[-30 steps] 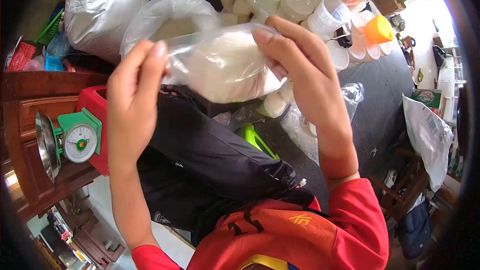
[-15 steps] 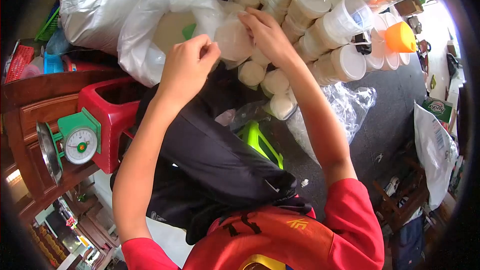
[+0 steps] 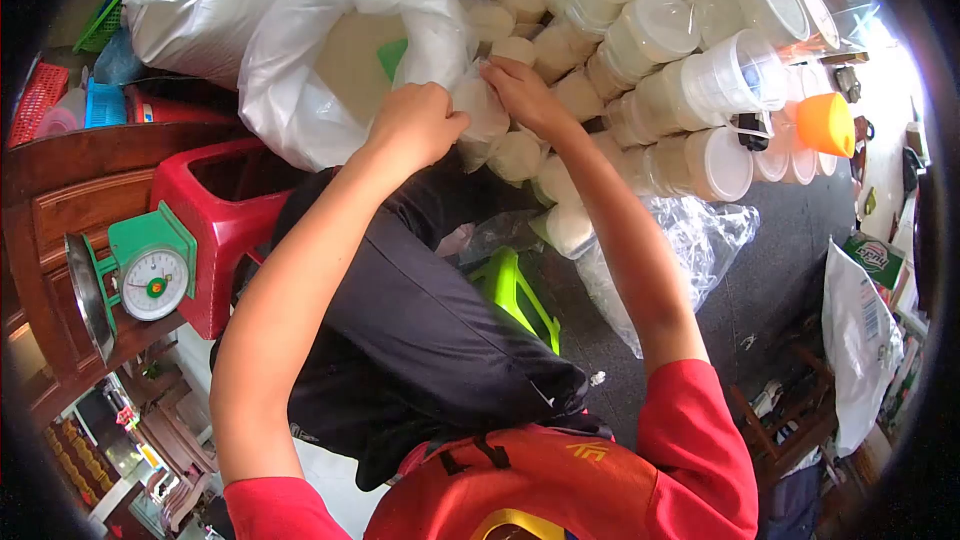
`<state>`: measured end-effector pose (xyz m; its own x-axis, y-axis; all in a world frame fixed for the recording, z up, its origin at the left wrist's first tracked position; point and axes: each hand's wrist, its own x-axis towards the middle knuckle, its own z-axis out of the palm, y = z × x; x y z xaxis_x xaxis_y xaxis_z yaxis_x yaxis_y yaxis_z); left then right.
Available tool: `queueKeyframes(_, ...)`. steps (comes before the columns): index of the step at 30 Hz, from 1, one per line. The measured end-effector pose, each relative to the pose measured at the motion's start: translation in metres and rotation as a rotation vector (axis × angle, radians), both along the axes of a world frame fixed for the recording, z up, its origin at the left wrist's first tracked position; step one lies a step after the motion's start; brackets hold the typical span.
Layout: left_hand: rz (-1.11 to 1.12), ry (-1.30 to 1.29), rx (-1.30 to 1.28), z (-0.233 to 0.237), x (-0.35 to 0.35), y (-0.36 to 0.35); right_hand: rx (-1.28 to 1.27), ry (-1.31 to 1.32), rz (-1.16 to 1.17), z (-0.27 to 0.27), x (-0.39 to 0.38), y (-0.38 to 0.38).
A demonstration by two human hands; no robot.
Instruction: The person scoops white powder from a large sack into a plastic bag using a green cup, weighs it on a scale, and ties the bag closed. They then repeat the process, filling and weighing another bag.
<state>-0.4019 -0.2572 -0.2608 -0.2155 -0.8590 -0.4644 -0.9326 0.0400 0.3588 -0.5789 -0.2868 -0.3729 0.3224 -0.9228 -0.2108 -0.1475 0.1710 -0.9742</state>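
Observation:
Between my two hands, beside the large open sack [image 3: 275, 75], is a small clear plastic bag [image 3: 478, 108] with pale contents. My left hand [image 3: 418, 125] has its fingers curled together at the bag's left side; what they pinch is too small to make out. My right hand [image 3: 520, 95] pinches the bag's upper right edge. Pale powder or grain [image 3: 350, 65] fills the sack, and a green scoop [image 3: 392, 58] rests in it. Several small filled bags [image 3: 517, 157] lie just below and right of my right hand.
Stacked lidded tubs [image 3: 665, 25] and an orange cup [image 3: 825, 125] stand at the upper right. A green scale [image 3: 155, 280] sits by a red stool [image 3: 215, 230] at left. Clear plastic wrap [image 3: 690, 240] and a lime-green stool [image 3: 520, 300] lie near my legs.
My left hand has moved right, nearer my right hand, and its fingers have turned toward the small bag. The whole view has shifted slightly.

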Motion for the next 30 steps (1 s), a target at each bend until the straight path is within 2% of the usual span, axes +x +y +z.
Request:
queueKeyframes(2,-0.067,-0.067,-0.053,-0.015,0.000,-0.004,-0.049,-0.014,-0.006,-0.010,0.004,-0.004)
queueKeyframes(4,-0.154,-0.067,-0.334,-0.035,0.004,-0.005,-0.099,-0.031,-0.008,-0.029,0.007,-0.012)
queueKeyframes(5,-0.150,-0.067,-0.331,-0.043,0.004,-0.005,-0.081,0.001,0.036,-0.039,0.008,-0.017)
queueKeyframes(7,-0.162,-0.106,-0.246,-0.051,0.001,-0.008,-0.065,0.034,0.083,-0.046,0.009,-0.023)
queueKeyframes(8,-0.151,-0.102,-0.245,-0.056,-0.002,-0.009,-0.153,0.117,0.089,-0.049,0.012,-0.024)
queueKeyframes(10,0.049,-0.118,-0.014,-0.071,-0.009,-0.009,-0.251,0.219,0.153,-0.058,0.013,-0.032)
queueKeyframes(12,0.107,-0.151,-0.070,-0.109,-0.024,-0.006,-0.481,0.695,0.257,-0.071,0.025,-0.043)
queueKeyframes(13,0.118,-0.203,-0.124,-0.118,-0.032,-0.003,-0.485,0.690,0.286,-0.071,0.031,-0.044)
queueKeyframes(15,0.174,-0.183,-0.060,-0.128,-0.043,-0.002,-0.473,0.886,0.311,-0.070,0.031,-0.048)
queueKeyframes(20,0.335,-0.110,-0.012,-0.133,-0.055,-0.006,-0.575,1.040,0.378,-0.066,0.033,-0.053)
queueKeyframes(22,0.252,-0.134,0.093,-0.132,-0.058,-0.009,-0.597,1.082,0.423,-0.064,0.027,-0.056)
queueKeyframes(25,0.322,-0.133,0.057,-0.161,-0.066,-0.012,-0.635,1.137,0.460,-0.060,0.025,-0.059)
queueKeyframes(27,0.276,-0.143,0.095,-0.163,-0.064,-0.012,-0.594,1.166,0.345,-0.067,0.017,-0.057)
queueKeyframes(28,0.204,-0.152,0.129,-0.159,-0.066,-0.012,-0.599,1.169,0.352,-0.071,0.016,-0.058)
queueKeyframes(30,0.226,-0.140,0.130,-0.154,-0.069,-0.012,-0.573,1.214,0.340,-0.076,0.014,-0.059)
